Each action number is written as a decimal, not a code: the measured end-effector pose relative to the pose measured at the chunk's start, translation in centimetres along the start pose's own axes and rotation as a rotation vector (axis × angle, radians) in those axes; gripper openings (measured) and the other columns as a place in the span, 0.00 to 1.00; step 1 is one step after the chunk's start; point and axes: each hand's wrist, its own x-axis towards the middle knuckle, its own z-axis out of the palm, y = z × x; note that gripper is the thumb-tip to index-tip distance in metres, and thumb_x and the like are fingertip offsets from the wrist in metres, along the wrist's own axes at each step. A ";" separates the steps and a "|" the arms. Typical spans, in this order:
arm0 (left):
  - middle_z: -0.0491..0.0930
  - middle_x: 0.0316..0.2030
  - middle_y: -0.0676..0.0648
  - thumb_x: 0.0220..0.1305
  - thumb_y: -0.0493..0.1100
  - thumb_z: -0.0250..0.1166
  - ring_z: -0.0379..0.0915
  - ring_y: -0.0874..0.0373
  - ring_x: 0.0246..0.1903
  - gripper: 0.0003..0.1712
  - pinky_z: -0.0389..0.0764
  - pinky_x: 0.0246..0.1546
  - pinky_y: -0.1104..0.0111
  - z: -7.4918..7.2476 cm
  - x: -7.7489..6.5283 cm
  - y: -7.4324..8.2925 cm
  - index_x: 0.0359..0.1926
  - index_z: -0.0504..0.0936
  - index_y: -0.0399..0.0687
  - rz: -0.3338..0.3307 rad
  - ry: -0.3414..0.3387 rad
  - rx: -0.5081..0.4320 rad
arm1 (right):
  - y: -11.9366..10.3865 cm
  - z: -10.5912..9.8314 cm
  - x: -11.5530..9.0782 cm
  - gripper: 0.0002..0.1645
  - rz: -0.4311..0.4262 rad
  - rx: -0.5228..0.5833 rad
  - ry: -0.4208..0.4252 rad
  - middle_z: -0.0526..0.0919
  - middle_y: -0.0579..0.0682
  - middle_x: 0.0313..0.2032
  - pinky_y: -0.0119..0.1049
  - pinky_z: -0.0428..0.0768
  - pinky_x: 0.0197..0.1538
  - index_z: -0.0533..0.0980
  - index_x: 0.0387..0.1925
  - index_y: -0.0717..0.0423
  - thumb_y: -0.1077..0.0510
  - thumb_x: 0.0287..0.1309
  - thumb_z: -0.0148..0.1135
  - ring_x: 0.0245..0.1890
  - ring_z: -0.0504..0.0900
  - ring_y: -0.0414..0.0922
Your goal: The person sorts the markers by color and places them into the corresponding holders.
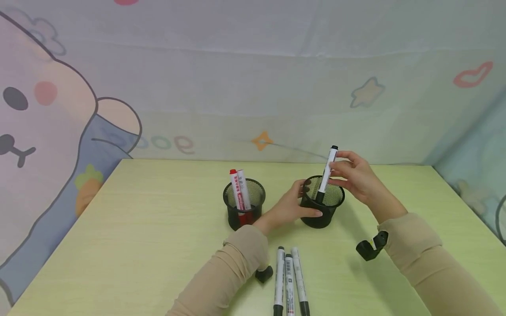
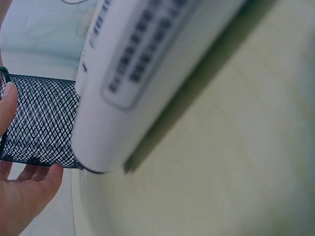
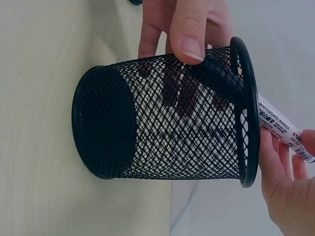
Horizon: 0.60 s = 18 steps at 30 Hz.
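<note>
- Whiteboard marker [image 1: 327,175]: we find it at the fingertips of the right hand [image 1: 354,177], on the side facing the left hand [image 1: 289,206].
- Long axis: steep, not upright. We note the upper end leaning to the right hand's side and the black lower end sloping down to the left hand's side.
- Depth: the lower end is inside the mouth of the mesh cup [image 1: 326,218], below the rim. The right wrist view shows it well above the base, close to the wall under the left thumb.
- Right hand: pinching the marker on its upper barrel, above the rim. We record it as the nearer hand to the barrel.
- Left hand: wrapped round the cup, thumb on the near wall, fingers on the far side. We cannot tell how firmly it grips.
- Governing relation: in our judgement, the marker's slant against the cup's axis. The two are not parallel, and the base lies below the right hand, down and across towards the left.
- Surroundings: to the left of the left hand we find a second cup [image 1: 234,222] bearing a red-capped marker [image 1: 236,188] and a white marker [image 1: 244,193]. Three markers [image 1: 290,281] lie on the bench [image 1: 178,210] between the forearms, nearer the left.
</note>
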 end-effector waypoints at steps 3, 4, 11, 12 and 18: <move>0.63 0.62 0.48 0.50 0.42 0.73 0.61 0.52 0.61 0.48 0.64 0.59 0.61 0.0 0.0 0.0 0.67 0.54 0.48 0.004 -0.001 -0.004 | 0.1 0.1 0.0 0.15 -0.002 -0.026 -0.007 0.75 0.46 0.35 0.34 0.81 0.39 0.62 0.48 0.51 0.64 0.63 0.55 0.33 0.79 0.40; 0.63 0.62 0.48 0.50 0.42 0.73 0.61 0.52 0.61 0.48 0.64 0.59 0.61 0.0 0.0 -0.1 0.67 0.54 0.48 0.007 -0.003 -0.006 | 0.1 0.1 0.0 0.15 -0.004 -0.035 -0.010 0.75 0.46 0.35 0.34 0.81 0.40 0.62 0.48 0.51 0.64 0.63 0.55 0.33 0.78 0.40; 0.62 0.63 0.49 0.50 0.43 0.73 0.60 0.51 0.62 0.48 0.64 0.60 0.60 -0.1 0.1 -0.2 0.67 0.54 0.49 0.009 -0.010 -0.018 | 0.7 0.2 0.2 0.15 -0.018 -0.089 -0.027 0.76 0.45 0.35 0.35 0.81 0.39 0.62 0.49 0.52 0.64 0.63 0.54 0.33 0.78 0.41; 0.62 0.63 0.49 0.50 0.43 0.73 0.60 0.51 0.62 0.48 0.64 0.60 0.60 -0.1 0.1 -0.3 0.67 0.54 0.49 0.009 -0.011 -0.018 | 0.8 0.2 0.2 0.16 -0.020 -0.102 -0.030 0.76 0.45 0.34 0.35 0.81 0.39 0.62 0.49 0.53 0.64 0.63 0.54 0.33 0.78 0.40; 0.61 0.64 0.49 0.51 0.43 0.72 0.59 0.51 0.62 0.48 0.64 0.60 0.60 -0.1 0.0 -0.2 0.68 0.53 0.48 0.010 -0.014 -0.016 | 1.2 0.6 0.3 0.19 -0.041 -0.192 -0.047 0.75 0.47 0.36 0.38 0.81 0.42 0.59 0.54 0.58 0.64 0.64 0.52 0.33 0.79 0.39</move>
